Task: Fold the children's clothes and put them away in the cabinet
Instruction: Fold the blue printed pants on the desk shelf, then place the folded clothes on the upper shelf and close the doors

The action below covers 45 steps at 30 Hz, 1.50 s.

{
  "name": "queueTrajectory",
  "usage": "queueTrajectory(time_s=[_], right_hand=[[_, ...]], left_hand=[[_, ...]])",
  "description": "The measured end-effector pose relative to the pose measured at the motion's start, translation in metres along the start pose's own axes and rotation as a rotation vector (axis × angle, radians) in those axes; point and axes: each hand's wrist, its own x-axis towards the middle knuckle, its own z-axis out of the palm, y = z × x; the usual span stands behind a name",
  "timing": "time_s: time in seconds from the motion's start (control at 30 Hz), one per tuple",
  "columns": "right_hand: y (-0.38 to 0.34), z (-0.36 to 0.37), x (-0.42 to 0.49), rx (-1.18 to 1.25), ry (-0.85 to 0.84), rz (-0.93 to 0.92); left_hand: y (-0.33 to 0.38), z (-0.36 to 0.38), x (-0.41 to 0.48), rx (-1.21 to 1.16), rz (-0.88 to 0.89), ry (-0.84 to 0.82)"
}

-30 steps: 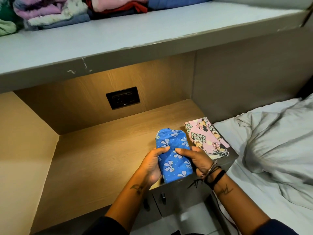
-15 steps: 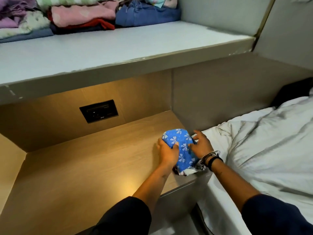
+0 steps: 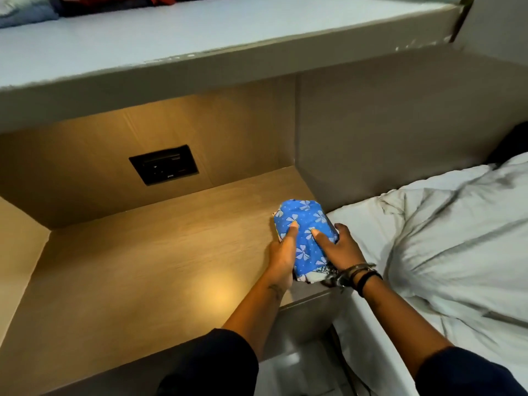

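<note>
**Blue bow-print bundle pressed down at the counter's right edge**

Folded blue cotton garment with pale bow print (image 3: 304, 238), lying on the wooden counter (image 3: 148, 261) at its right front corner, just beside the white-sheeted bed (image 3: 445, 238). Resting on another folded piece, only a pale printed edge (image 3: 314, 277) of which peeks out at the near end. Well apart from the black wall socket (image 3: 163, 164) on the back panel, and below the grey shelf (image 3: 200, 38) carrying more stacked clothes.

Left hand (image 3: 281, 260) flat against the bundle's left side, thumb laid on top. Right hand (image 3: 337, 247) spread over its right side, forefinger on the blue cloth. Both hands open and pressing, neither clenched around the fabric; cannot tell whether any fingers are tucked beneath.

Likely risks from here:
- Fold springing open once pressure is released, since soft cotton in a thick roll tends to relax.
- Stack sliding off toward the bed or the front lip, being so close to the corner.
- Lower piece dragged askew if either hand pulls away sideways rather than lifting straight up.
</note>
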Motion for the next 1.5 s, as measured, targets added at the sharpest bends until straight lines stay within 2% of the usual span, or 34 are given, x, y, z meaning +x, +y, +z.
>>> queueTrajectory(time_s=[0.07,0.2,0.3,0.37,0.47,0.6,0.73,0.9,1.03,1.17,1.27,1.5], right_hand=[[-0.004,0.0,0.001,0.092,-0.036,0.118],[-0.018,0.007,-0.01,0.261,-0.147,0.204],[-0.024,0.016,-0.039,0.399,-0.272,0.333],[-0.022,0.022,-0.071,0.503,-0.274,0.34],[-0.029,0.025,-0.124,0.618,-0.291,0.2],[-0.072,0.008,-0.196,0.678,-0.379,-0.069],[-0.143,-0.021,-0.264,0.676,-0.379,-0.362],[-0.245,-0.054,-0.308,0.658,-0.29,-0.633],[-0.325,-0.073,-0.295,0.648,-0.215,-0.654],[-0.394,-0.079,-0.243,0.6,-0.123,-0.56],[-0.433,-0.071,-0.187,0.456,-0.014,-0.568],[-0.47,-0.073,-0.066,0.112,0.162,-0.454]], left_hand=[[0.004,0.0,-0.003,0.01,-0.043,-0.057],[0.01,-0.007,-0.017,-0.016,-0.094,-0.125],[-0.002,-0.025,-0.039,-0.007,-0.093,-0.05],[-0.017,-0.04,-0.065,-0.007,-0.036,0.001],[-0.029,-0.059,-0.115,-0.084,0.136,-0.032],[-0.01,-0.081,-0.2,-0.193,0.369,-0.082],[0.037,-0.094,-0.287,-0.151,0.625,-0.181],[0.124,-0.09,-0.362,-0.134,0.921,-0.311],[0.204,-0.069,-0.381,-0.192,0.862,-0.466],[0.278,-0.044,-0.361,-0.157,0.74,-0.374],[0.326,-0.029,-0.329,-0.112,0.652,-0.294],[0.388,0.012,-0.241,0.187,0.544,-0.177]])
